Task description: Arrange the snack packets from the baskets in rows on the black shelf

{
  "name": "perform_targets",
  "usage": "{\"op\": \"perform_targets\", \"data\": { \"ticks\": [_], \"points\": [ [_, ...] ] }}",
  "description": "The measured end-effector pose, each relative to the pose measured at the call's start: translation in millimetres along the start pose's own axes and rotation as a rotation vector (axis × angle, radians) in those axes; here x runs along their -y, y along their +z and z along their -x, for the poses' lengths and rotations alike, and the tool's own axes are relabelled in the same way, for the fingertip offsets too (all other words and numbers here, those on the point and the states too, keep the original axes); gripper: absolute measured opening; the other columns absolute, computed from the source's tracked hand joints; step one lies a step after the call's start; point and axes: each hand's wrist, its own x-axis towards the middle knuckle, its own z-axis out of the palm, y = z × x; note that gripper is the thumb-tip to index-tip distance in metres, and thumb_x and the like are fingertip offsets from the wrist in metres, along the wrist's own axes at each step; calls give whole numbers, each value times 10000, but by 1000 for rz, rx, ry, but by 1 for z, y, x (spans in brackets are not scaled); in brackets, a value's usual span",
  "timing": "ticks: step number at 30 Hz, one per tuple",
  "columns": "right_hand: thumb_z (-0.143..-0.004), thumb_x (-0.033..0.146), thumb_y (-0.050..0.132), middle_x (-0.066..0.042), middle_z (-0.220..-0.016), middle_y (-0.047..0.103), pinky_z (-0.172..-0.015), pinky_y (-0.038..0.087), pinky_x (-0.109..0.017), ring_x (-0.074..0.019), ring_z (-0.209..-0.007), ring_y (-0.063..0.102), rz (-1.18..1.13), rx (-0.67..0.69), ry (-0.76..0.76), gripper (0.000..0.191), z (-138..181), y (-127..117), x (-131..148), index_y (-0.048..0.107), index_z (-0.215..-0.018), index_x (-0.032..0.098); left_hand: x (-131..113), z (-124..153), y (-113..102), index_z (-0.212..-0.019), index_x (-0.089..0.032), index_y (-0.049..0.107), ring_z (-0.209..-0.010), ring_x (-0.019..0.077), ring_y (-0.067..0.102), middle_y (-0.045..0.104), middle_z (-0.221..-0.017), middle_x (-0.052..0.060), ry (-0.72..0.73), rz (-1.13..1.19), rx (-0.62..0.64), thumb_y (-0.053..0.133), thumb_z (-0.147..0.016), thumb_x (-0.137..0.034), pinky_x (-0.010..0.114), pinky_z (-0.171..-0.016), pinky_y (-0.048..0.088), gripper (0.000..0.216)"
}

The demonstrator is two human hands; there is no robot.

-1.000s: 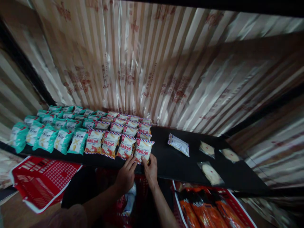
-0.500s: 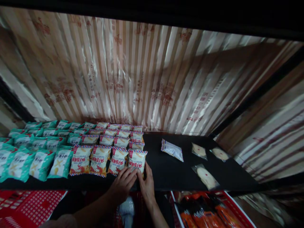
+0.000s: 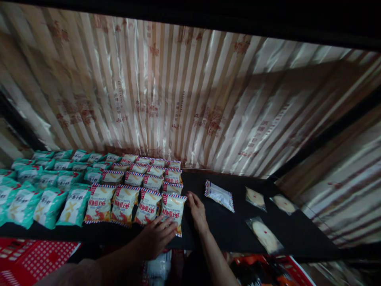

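Note:
A snack bag [image 3: 172, 211] with a red-and-blue striped edge stands at the right front end of the row, leaning back. My left hand [image 3: 159, 236] lies against its lower front, fingers stretched out and apart. My right hand [image 3: 197, 212] is beside the bag's upper right corner, fingertips at its edge, not wrapped round it. Similar striped bags [image 3: 123, 204] stand to the left and in rows behind. Teal snack bags [image 3: 47, 206] fill the left part of the black shelf [image 3: 220, 224].
Right of my hand lie a silvery-white packet [image 3: 220, 195] and several clear-wrapped pale round pieces [image 3: 264, 234]. Below the shelf edge are a red basket [image 3: 38, 258] at left and another with orange packages [image 3: 253, 266]. A striped foil sheet [image 3: 166, 87] hangs behind.
My right hand has moved up and right from the bag's lower right side to its upper right corner. My left hand has moved slightly down, still at the bag's lower front.

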Motion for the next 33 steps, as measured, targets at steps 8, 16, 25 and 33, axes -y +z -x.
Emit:
{"op": "perform_targets", "data": {
  "ticks": [8, 16, 25, 33],
  "points": [
    [-598, 562, 691, -70, -828, 735, -588, 505, -299, -207, -710, 658, 67, 126, 44, 515, -62, 28, 31, 709, -926, 165, 0, 2, 6, -1301, -180, 487, -1347, 198, 298, 394, -1453, 26, 22, -84, -54, 439, -914, -331, 363, -1129, 215, 418],
    [-603, 485, 686, -36, -686, 709, -606, 482, -311, -200, -652, 642, 279, 234, -127, 331, -93, 43, 29, 710, -749, 189, 1, 3, 15, -1294, -182, 497, -1368, 201, 267, 367, -1469, 30, 38, -108, -55, 440, -920, -318, 363, -1121, 245, 402],
    [-630, 450, 607, 5, -606, 633, -604, 420, -290, -167, -594, 563, 319, 200, -189, 238, -93, 48, 26, 618, -607, 213, 2, 3, 17, -1250, -183, 539, -1377, 205, 255, 374, -1464, 24, 19, -74, -85, 428, -924, -301, 377, -1140, 198, 364],
    [-679, 533, 553, 25, -535, 572, -539, 400, -263, -135, -498, 494, 299, 159, -268, 314, -89, 54, 39, 545, -639, 222, 1, 4, 20, -1276, -154, 513, -1375, 213, 267, 363, -1468, 55, 3, -37, -71, 434, -916, -291, 383, -1139, 202, 393]
  ]
}}
